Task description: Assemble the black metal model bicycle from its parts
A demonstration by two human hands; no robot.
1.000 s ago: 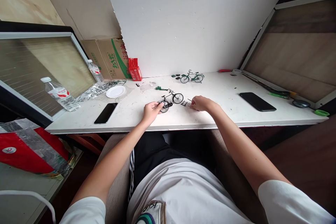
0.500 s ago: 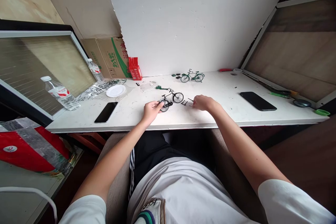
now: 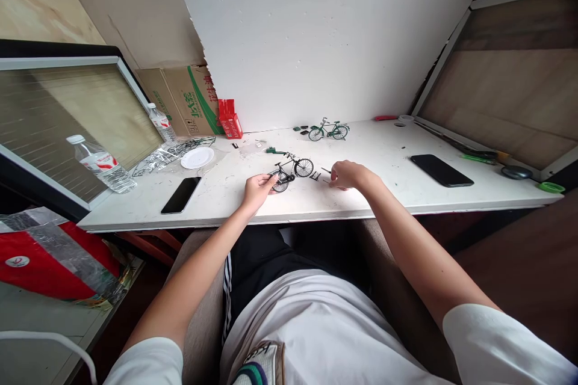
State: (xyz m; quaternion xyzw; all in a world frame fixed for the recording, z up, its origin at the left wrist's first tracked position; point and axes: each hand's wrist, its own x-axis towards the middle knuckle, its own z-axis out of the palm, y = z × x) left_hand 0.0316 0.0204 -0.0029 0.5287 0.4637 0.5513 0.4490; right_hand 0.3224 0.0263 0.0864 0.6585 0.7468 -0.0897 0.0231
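A black model bicycle (image 3: 291, 169) stands tilted on the white table, its rear wheel pinched in the fingers of my left hand (image 3: 258, 192). To the right of it, my right hand (image 3: 347, 175) is closed low over the tabletop, with a thin dark piece poking out past the fingertips; its kind is too small to make out. Small black parts (image 3: 315, 175) lie between the front wheel and my right hand. Farther back a green model bicycle (image 3: 329, 130) stands upright. A green part (image 3: 272, 150) lies behind the black bicycle.
A phone (image 3: 180, 195) lies at the left and another phone (image 3: 441, 170) at the right. Two water bottles, a white plate (image 3: 197, 157) and a red box (image 3: 230, 118) are at the back left. A white board (image 3: 334, 42) leans behind the table (image 3: 226, 204).
The whole view has shifted slightly. My left hand keeps its hold on the black bicycle, and my right hand stays closed in nearly the same place.
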